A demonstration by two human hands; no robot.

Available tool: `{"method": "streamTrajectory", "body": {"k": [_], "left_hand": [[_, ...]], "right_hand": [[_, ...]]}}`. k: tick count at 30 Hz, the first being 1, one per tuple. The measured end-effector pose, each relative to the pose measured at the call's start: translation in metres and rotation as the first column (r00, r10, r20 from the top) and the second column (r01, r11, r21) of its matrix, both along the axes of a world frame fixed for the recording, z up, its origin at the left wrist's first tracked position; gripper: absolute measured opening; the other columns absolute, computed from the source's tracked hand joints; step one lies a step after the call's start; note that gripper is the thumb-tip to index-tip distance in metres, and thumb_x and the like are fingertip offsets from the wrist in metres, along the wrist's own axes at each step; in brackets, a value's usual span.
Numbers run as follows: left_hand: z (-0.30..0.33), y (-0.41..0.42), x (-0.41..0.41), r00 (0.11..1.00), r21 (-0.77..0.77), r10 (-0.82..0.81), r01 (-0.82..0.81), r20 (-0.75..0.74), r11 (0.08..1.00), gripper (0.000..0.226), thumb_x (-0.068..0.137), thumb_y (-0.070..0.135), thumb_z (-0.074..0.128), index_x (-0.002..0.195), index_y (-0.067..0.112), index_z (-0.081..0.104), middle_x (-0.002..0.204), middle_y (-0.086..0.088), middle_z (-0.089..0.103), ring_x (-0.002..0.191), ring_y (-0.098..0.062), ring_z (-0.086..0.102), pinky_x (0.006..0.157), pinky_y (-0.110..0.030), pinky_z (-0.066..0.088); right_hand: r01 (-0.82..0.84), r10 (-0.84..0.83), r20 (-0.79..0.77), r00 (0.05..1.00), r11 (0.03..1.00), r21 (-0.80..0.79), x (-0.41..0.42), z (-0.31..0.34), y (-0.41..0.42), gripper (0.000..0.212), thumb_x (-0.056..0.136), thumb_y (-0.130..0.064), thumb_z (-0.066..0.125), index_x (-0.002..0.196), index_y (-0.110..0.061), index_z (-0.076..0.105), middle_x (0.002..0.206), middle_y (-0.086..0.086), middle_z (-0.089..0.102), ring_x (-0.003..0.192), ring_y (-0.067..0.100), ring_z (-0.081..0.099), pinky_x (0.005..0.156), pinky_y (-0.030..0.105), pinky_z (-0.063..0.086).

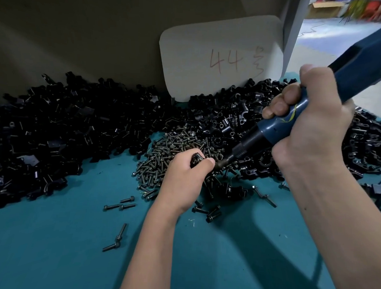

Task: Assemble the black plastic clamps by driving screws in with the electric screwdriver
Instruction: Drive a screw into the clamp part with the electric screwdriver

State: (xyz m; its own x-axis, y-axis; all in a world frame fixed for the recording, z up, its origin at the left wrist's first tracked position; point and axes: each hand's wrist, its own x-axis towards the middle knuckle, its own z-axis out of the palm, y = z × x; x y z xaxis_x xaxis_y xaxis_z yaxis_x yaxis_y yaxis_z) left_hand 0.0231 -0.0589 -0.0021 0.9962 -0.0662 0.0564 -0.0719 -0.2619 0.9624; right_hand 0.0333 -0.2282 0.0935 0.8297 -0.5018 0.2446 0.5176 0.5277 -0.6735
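My left hand [185, 172] grips a small black plastic clamp [196, 157] over the pile of dark screws [174, 148]. My right hand [312, 125] holds the blue electric screwdriver [295, 114] slanted down to the left. Its bit [222, 163] meets the clamp's right side beside my left thumb. The clamp is mostly hidden by my fingers, and no screw shows at the bit tip.
A large heap of black clamp parts [54, 134] spreads across the teal table [60, 248], left and right [359, 147]. Loose screws [120, 205] lie in front. A cardboard sign marked 44 [221, 58] leans on the brown back wall.
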Motion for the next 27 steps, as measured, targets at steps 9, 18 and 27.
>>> {"method": "streamTrajectory", "body": {"k": [9, 18, 27], "left_hand": [[-0.0019, 0.0011, 0.0006, 0.999, -0.022, -0.009, 0.008, -0.048, 1.000, 0.036, 0.083, 0.052, 0.061, 0.071, 0.023, 0.045, 0.060, 0.009, 0.040, 0.051, -0.010, 0.034, 0.056, -0.035, 0.024], [-0.0002, 0.0048, 0.0009, 0.994, -0.117, -0.096, 0.090, -0.045, 0.989, 0.017, 0.080, 0.031, 0.056, 0.072, 0.018, 0.047, 0.051, 0.011, 0.033, 0.041, -0.005, 0.028, 0.042, -0.019, 0.023], [-0.0007, 0.0040, 0.0006, 0.995, -0.128, -0.075, 0.065, -0.068, 0.990, 0.019, 0.077, 0.034, 0.057, 0.073, 0.019, 0.046, 0.052, 0.010, 0.032, 0.040, -0.005, 0.026, 0.047, -0.026, 0.019]], "right_hand": [[-0.034, 0.034, 0.028, 0.999, 0.999, 0.002, -0.0017, 0.0005, 0.0032, 0.050, 0.093, -0.003, 0.058, 0.049, -0.026, 0.053, 0.055, 0.003, 0.040, 0.043, 0.019, 0.039, 0.051, 0.030, 0.037], [-0.025, 0.025, 0.037, 0.999, 1.000, -0.008, -0.0017, -0.0017, 0.0042, 0.036, 0.092, -0.002, 0.058, 0.062, -0.019, 0.048, 0.054, 0.002, 0.040, 0.042, 0.019, 0.039, 0.050, 0.030, 0.038], [-0.020, 0.019, 0.048, 0.999, 1.000, 0.007, -0.0020, -0.0014, 0.0077, 0.041, 0.095, 0.001, 0.056, 0.060, -0.019, 0.048, 0.054, 0.004, 0.038, 0.042, 0.018, 0.037, 0.050, 0.029, 0.037]]}}
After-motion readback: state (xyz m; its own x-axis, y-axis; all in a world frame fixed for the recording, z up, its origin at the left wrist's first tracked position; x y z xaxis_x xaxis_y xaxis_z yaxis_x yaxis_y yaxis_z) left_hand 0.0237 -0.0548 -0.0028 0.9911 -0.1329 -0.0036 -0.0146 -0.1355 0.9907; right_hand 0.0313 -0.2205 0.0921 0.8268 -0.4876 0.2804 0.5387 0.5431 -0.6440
